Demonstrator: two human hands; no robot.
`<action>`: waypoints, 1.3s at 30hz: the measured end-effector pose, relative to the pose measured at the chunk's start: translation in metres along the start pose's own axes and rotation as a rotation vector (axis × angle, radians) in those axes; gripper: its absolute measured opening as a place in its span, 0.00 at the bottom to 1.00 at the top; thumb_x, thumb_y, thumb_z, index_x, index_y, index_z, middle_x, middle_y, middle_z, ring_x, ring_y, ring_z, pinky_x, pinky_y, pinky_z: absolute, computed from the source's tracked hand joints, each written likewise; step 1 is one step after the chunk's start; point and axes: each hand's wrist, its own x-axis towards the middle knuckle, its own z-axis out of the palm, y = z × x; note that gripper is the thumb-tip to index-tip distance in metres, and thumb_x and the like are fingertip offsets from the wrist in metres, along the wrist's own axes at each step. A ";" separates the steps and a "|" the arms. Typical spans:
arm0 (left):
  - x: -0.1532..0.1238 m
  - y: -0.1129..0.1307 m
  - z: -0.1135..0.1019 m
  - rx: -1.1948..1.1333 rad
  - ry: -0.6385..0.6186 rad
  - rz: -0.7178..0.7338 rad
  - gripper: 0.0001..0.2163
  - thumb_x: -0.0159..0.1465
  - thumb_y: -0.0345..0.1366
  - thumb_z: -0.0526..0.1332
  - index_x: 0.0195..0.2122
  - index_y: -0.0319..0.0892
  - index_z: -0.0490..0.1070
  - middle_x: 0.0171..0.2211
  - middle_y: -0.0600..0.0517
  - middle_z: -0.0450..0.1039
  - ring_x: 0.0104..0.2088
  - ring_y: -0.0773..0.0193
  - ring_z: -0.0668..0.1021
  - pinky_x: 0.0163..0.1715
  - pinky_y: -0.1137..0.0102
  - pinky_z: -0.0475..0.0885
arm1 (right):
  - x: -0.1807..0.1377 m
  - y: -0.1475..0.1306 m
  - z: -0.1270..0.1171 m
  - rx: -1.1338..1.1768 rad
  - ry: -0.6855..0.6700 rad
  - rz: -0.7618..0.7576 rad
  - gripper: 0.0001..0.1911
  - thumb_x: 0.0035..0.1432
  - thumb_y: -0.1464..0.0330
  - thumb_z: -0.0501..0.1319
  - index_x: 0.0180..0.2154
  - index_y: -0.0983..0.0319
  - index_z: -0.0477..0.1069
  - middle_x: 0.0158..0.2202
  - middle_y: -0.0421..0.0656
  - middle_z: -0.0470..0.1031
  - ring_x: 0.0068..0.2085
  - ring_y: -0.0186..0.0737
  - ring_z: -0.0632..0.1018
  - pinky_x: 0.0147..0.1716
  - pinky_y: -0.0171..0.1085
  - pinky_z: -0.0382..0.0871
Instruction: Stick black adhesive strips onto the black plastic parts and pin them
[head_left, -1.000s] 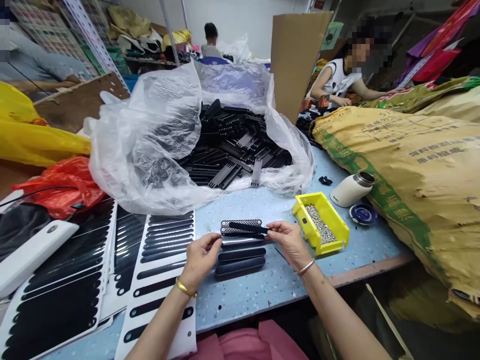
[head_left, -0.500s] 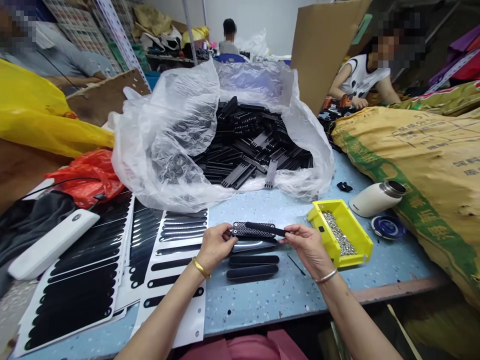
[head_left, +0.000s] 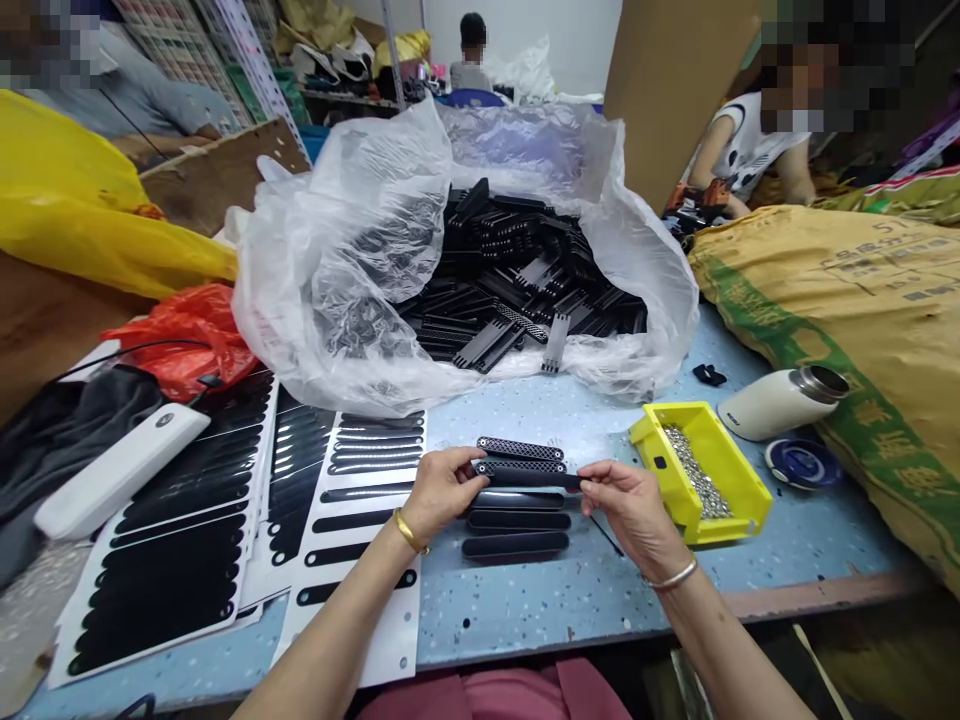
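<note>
Presently: we see one black strip held end to end between both hands.

We find the left hand (head_left: 442, 490) pinched on the left end of a slim black strip (head_left: 536, 479) and the right hand (head_left: 634, 505) pinched on its right end; neither hand is free. The strip lies directly between the hands, with its long axis running left to right across the body, so both hands are equally near. It sits against a perforated plate (head_left: 521, 465); we cannot tell whether they are joined. A second perforated plate (head_left: 520, 448) lies just behind, and oblong black pads (head_left: 516, 545) lie on the table (head_left: 525, 605) just in front. A yellow bin (head_left: 731, 455) of small metal parts stands just beside the right hand. We read no brand; the print on the woven sack (head_left: 862, 300) is illegible.
</note>
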 end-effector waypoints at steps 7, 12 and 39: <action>-0.001 0.001 0.001 -0.031 -0.001 0.019 0.10 0.50 0.26 0.64 0.32 0.41 0.79 0.16 0.60 0.68 0.18 0.72 0.69 0.23 0.76 0.65 | 0.012 -0.004 0.014 -0.074 -0.092 0.024 0.12 0.40 0.67 0.73 0.29 0.65 0.77 0.19 0.45 0.77 0.18 0.33 0.73 0.16 0.30 0.64; -0.001 0.000 0.000 -0.082 -0.028 -0.020 0.10 0.49 0.27 0.65 0.33 0.40 0.79 0.17 0.59 0.69 0.19 0.72 0.69 0.23 0.76 0.65 | 0.015 -0.004 0.019 -0.110 -0.092 0.026 0.12 0.41 0.67 0.73 0.29 0.66 0.76 0.19 0.46 0.78 0.16 0.31 0.71 0.17 0.30 0.63; 0.000 -0.006 0.002 -0.080 -0.008 -0.018 0.07 0.50 0.31 0.66 0.32 0.42 0.79 0.18 0.57 0.70 0.19 0.71 0.70 0.21 0.76 0.66 | 0.022 -0.004 0.024 -0.217 -0.079 0.029 0.11 0.40 0.67 0.71 0.28 0.66 0.76 0.18 0.44 0.77 0.17 0.33 0.72 0.16 0.32 0.65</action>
